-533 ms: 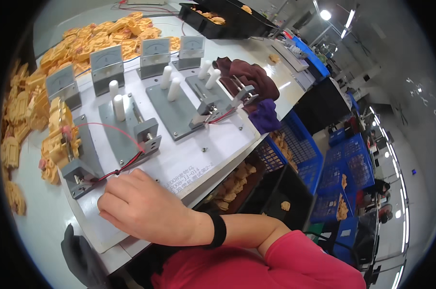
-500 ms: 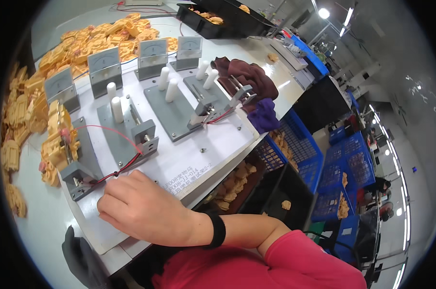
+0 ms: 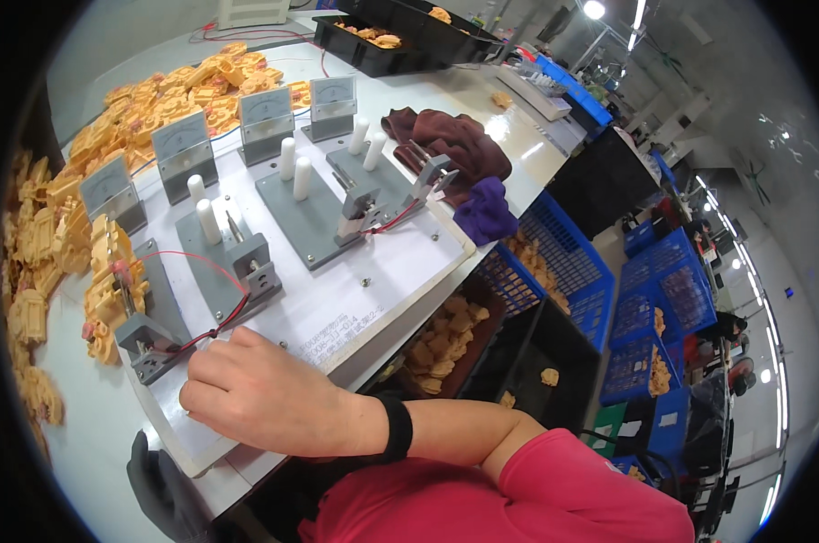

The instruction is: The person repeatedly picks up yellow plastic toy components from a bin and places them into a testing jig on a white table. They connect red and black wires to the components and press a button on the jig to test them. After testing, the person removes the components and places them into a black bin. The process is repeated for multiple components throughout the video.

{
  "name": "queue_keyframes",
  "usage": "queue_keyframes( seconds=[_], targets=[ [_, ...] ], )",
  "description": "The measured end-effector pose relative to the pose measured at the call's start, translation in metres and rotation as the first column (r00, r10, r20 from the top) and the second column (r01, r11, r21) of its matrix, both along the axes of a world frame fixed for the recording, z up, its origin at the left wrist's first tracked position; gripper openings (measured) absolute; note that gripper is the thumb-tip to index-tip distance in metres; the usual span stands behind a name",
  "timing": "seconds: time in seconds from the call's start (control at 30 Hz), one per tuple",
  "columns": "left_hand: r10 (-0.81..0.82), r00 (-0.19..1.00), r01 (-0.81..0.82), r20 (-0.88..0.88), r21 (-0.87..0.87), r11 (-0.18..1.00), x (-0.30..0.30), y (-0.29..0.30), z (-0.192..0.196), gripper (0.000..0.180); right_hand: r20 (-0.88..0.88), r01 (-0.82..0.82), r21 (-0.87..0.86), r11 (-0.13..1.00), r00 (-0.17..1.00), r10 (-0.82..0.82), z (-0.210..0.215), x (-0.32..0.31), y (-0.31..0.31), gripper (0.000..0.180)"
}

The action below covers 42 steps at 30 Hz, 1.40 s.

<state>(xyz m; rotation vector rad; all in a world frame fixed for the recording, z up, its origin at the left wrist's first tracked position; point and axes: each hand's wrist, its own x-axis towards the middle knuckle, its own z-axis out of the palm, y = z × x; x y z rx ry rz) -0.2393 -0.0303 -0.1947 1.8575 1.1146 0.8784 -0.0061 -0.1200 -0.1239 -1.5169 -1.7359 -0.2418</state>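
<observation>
Head view: right hand (image 3: 263, 398) rests curled on white board (image 3: 400, 262).

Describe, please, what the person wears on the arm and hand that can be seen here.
The one hand in view is bare, without a glove. A black band circles its wrist. The forearm is uncovered, and a short pinkish-red sleeve starts near the elbow.

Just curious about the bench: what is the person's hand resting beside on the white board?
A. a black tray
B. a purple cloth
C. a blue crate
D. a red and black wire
D: the hand lies on the board with its fingers at the red and black wire.
</observation>
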Motion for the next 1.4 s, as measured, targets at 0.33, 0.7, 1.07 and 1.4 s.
queue_keyframes(
  seconds=[0.33, 0.7, 1.07, 1.4],
  targets=[
    [-0.024, 0.998, 0.024, -0.05, 0.011, 1.0, 0.005, -0.004, 0.012, 0.034, 0.026, -0.01, 0.0, 1.0, 1.0, 0.01, 0.002, 0.002, -0.002, 0.01],
    [0.055, 0.997, -0.051, -0.047, 0.086, 0.995, 0.01, -0.009, 0.016, 0.034, -0.055, 0.003, -0.046, 0.999, 0.998, -0.005, 0.003, 0.0, -0.001, 0.015],
    [0.052, 0.994, -0.032, -0.093, 0.206, 0.978, 0.014, -0.009, 0.026, 0.035, -0.066, -0.019, -0.111, 0.994, 0.998, 0.012, 0.008, 0.0, -0.001, 0.017],
    [0.002, 0.988, 0.032, -0.152, 0.22, 0.975, 0.009, -0.007, 0.026, 0.036, -0.069, -0.022, -0.116, 0.993, 0.998, 0.014, 0.008, 0.0, 0.0, 0.014]
  ],
)
